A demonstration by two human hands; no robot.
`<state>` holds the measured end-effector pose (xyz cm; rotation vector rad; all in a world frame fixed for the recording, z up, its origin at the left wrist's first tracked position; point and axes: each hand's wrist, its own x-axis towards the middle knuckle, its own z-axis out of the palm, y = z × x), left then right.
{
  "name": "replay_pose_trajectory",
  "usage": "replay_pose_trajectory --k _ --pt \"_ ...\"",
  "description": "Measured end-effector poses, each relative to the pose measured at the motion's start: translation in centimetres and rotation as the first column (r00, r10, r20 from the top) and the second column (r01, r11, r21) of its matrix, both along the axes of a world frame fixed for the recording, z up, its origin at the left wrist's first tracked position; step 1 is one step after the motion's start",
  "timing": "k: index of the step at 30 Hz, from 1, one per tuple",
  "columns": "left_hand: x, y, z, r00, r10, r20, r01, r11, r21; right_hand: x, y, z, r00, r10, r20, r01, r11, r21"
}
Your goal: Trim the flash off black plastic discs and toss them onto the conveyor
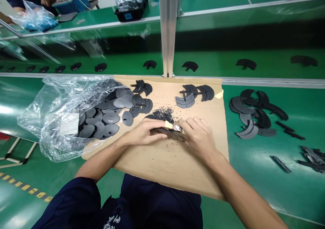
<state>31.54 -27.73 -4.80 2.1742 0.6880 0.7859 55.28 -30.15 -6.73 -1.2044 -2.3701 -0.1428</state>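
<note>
Over the cardboard sheet [157,164], a flat black plastic part [172,135] is held between both hands. My left hand [148,131] pinches its left end, the thumb below and the fingers along the top; a yellow covering [168,124] wraps one fingertip. My right hand [198,134] is closed around the part's right end, its fingers curled. Something small and whitish shows between the fingertips, too small to name. Just beyond the hands lies a heap of tiny black pieces [164,114], with some scattered around it.
At left, a clear plastic bag [58,97] spills black oval discs [110,118]. Curved black parts [186,100] lie on the cardboard's far right; more curved pieces [254,110] sit on the green table. A metal post [167,29] rises behind. Spaced parts [190,66] line the strip beyond.
</note>
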Motion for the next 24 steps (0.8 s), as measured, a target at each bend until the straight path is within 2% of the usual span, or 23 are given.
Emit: replay_pose_trajectory --k 4,6,8,10,12,14,16,18,20,22,24 --pt "-0.7 0.5 0.9 0.996 -0.016 -0.092 0.017 1.000 0.008 0.1 0.2 0.0 0.999 0.028 -0.025 -0.027 0.999 0.023" --pt "-1.8 1.2 1.5 0.997 0.042 -0.067 -0.044 0.999 -0.030 0.4 0.4 0.0 0.998 0.029 -0.058 -0.028 1.000 0.013" --pt "-3.4 2.7 2.1 0.987 0.161 -0.030 -0.163 0.984 -0.075 0.7 0.6 -0.1 0.995 0.032 -0.090 -0.031 0.999 0.011" --pt "-5.0 5.3 2.7 0.953 0.302 -0.020 -0.302 0.950 -0.077 0.9 0.8 -0.1 0.993 0.040 -0.107 -0.037 0.999 0.027" --pt "-6.5 8.9 3.2 0.913 0.401 -0.073 -0.401 0.916 0.011 1.0 0.9 -0.1 0.992 0.043 -0.116 -0.039 0.998 0.039" --pt "-7.9 13.1 3.8 0.868 0.442 -0.227 -0.416 0.896 0.154 1.0 1.0 -0.2 0.991 0.046 -0.123 -0.042 0.998 0.037" --pt "-9.2 16.9 4.2 0.771 0.488 -0.409 -0.421 0.873 0.246 1.0 1.0 -0.3 0.990 0.048 -0.130 -0.044 0.999 0.029" --pt "-10.4 19.6 4.5 0.689 0.527 -0.497 -0.448 0.849 0.279 1.2 1.0 -0.5 0.990 0.045 -0.131 -0.044 0.999 0.013" --pt "-11.1 21.1 4.5 0.651 0.537 -0.537 -0.462 0.841 0.281 1.4 0.9 -0.8 0.990 0.024 -0.138 -0.027 0.999 -0.018" --pt "-10.3 22.3 4.3 0.646 0.492 -0.584 -0.423 0.867 0.262 1.5 0.7 -1.2 0.989 -0.016 -0.146 0.006 0.997 -0.072" --pt "-6.9 24.0 3.4 0.695 0.377 -0.612 -0.304 0.926 0.226 1.4 0.2 -1.2 0.991 -0.053 -0.127 0.033 0.988 -0.152"
